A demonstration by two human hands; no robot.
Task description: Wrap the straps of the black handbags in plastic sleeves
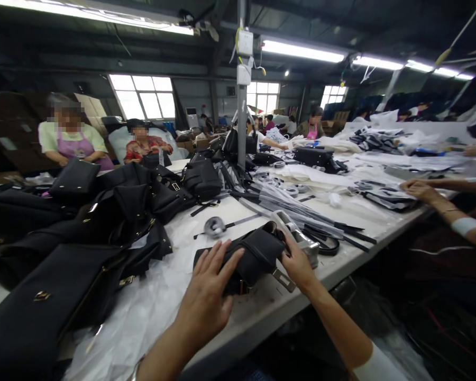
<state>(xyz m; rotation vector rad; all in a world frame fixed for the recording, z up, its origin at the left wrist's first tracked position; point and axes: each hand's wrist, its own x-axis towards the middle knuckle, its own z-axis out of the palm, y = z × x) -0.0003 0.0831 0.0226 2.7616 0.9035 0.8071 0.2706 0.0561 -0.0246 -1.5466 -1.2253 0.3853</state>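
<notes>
A small black bag (262,254) lies near the front edge of the white table, with a gold-coloured metal fitting at its lower side. My left hand (212,286) rests on the bag's left part, fingers stretched out and slightly spread. My right hand (297,264) grips the bag's right end, its fingertips partly hidden behind it. Just beyond that hand stands a white and metal device (313,248), partly covered by the bag. A metal plate (283,280) shows under the bag's right end. Behind the bag lies a roll of clear tape (214,227).
Black bags (55,275) are heaped on the left, beside crumpled clear plastic (143,307). Plastic-wrapped black straps (297,203) stretch behind the bag. A grey post (241,116) rises from the table. A co-worker's hands (422,190) work at the right; other people sit or stand across.
</notes>
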